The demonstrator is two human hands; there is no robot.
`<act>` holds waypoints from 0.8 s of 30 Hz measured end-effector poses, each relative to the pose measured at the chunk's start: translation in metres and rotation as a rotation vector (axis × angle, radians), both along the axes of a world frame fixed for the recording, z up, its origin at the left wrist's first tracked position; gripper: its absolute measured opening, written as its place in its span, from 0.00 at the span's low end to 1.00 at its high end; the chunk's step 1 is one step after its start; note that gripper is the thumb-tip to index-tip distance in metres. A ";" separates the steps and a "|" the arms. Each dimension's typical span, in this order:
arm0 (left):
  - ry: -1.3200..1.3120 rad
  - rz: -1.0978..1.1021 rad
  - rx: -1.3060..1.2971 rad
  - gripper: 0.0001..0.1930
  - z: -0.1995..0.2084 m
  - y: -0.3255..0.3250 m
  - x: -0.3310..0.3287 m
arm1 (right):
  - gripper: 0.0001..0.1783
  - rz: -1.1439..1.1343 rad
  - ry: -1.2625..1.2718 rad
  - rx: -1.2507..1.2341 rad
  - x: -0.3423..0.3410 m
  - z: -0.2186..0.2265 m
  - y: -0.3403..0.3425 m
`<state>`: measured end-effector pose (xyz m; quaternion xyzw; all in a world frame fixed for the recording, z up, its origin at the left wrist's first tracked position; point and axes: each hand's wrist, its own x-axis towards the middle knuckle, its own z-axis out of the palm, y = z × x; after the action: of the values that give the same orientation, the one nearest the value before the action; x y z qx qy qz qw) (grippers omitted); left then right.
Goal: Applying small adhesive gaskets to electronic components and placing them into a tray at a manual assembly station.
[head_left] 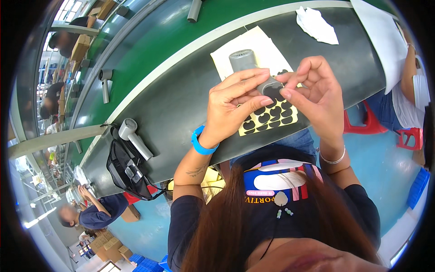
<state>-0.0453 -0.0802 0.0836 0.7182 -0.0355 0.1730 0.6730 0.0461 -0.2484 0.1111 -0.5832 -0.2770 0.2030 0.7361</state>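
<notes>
A grey hair dryer (pixel 243 60) lies over a yellow backing sheet on the dark worktop, its slatted round head pointing away from me. My left hand (pixel 235 102) is closed around its handle, with the handle's end turned toward my right. On that end sits a dark, rounded sticker (pixel 273 89). My right hand (pixel 317 90) pinches at the sticker's edge with thumb and index finger, its other fingers curled above. Below my hands, the sticker sheet (pixel 267 119) carries rows of black rounded stickers. My fingers hide part of the handle and the sheet.
Another grey hair dryer (pixel 135 138) leans on a black bag (pixel 121 165) at the worktop's left. More dryers (pixel 105 86) lie on the green conveyor (pixel 149 59) beyond. A crumpled white cloth (pixel 317 26) lies at the far right. People sit on both sides.
</notes>
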 end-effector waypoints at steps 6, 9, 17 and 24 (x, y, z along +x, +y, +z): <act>0.004 -0.008 -0.026 0.20 -0.001 -0.001 0.000 | 0.18 0.038 0.016 -0.006 0.003 0.001 -0.003; -0.003 -0.011 -0.025 0.20 -0.001 -0.001 0.000 | 0.19 0.033 0.020 -0.018 0.002 0.003 -0.002; 0.011 -0.011 0.009 0.20 0.001 0.000 -0.001 | 0.19 0.036 0.013 -0.051 0.002 0.003 -0.002; 0.004 -0.014 0.005 0.19 0.001 -0.002 -0.001 | 0.19 0.030 -0.007 -0.061 0.001 0.004 -0.002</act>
<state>-0.0467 -0.0817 0.0845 0.7201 -0.0396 0.1670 0.6723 0.0468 -0.2507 0.1149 -0.6020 -0.2821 0.2201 0.7139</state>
